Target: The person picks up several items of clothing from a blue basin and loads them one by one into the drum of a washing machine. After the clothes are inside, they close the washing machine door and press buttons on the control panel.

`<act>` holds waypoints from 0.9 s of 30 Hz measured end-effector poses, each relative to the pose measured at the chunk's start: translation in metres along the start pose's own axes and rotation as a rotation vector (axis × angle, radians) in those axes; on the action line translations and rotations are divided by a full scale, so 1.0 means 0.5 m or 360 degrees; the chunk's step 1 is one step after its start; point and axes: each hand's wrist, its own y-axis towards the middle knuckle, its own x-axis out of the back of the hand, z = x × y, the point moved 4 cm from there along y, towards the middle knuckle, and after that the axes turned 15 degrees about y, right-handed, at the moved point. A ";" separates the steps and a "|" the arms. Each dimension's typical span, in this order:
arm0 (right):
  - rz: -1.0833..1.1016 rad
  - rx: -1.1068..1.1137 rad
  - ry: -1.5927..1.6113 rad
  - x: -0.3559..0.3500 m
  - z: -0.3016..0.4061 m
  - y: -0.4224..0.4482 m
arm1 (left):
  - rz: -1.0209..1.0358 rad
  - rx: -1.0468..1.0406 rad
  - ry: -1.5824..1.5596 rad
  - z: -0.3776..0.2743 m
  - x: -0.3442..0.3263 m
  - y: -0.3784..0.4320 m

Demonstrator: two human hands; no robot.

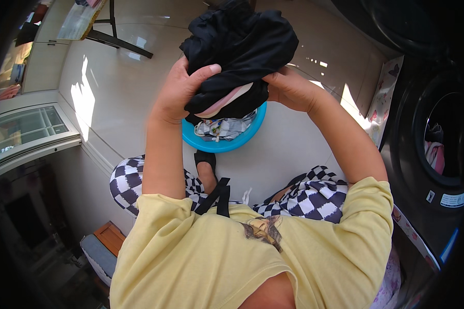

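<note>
Between my two hands I hold a bunched black garment (pixel 243 46) with a pink and white stripe along its lower fold. My left hand (pixel 183 87) grips its left side, the thumb lying on top of the cloth. On the other side my right hand (pixel 292 88) holds the fabric, its fingertips partly hidden beneath. Below the garment a blue plastic basin (pixel 232 146) stands on the floor, partly covered from view. A grey and white checked cloth (pixel 226 129) with a pale cord lies in it, beside some black cloth.
To the right stands a black front-loading washing machine (pixel 406 154), its round opening showing pink and dark laundry (pixel 434 156). A table with dark metal legs (pixel 120 41) is at the upper left. A white-framed glass window (pixel 27 131) is on the left, above a cushioned item (pixel 98 251).
</note>
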 end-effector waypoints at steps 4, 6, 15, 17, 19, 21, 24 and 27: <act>-0.0251 0.0297 0.0440 0.002 0.059 -0.043 | -0.0016 -0.0330 0.0644 -0.015 -0.088 0.016; -0.0325 0.0399 0.0500 0.037 0.099 -0.087 | -0.0011 -0.0524 0.1210 -0.006 -0.130 0.034; -0.0556 0.0952 0.0908 0.144 0.136 -0.387 | 0.0576 -0.1112 0.0609 -0.120 -0.418 0.039; -0.0363 0.1095 0.1028 0.168 0.109 -0.441 | 0.0539 -0.1448 0.0752 -0.155 -0.482 0.046; -0.0409 0.1174 0.1160 0.186 0.075 -0.466 | 0.0697 -0.1554 0.0693 -0.171 -0.547 0.053; -0.0351 0.1299 0.1020 0.203 0.058 -0.472 | 0.1004 -0.1424 0.0550 -0.187 -0.609 0.045; -0.0482 0.1460 0.1143 0.218 0.060 -0.484 | 0.0861 -0.1743 0.1188 -0.208 -0.660 0.059; -0.0212 0.1794 0.1269 0.240 0.098 -0.510 | 0.0392 -0.2017 0.1490 -0.242 -0.673 0.074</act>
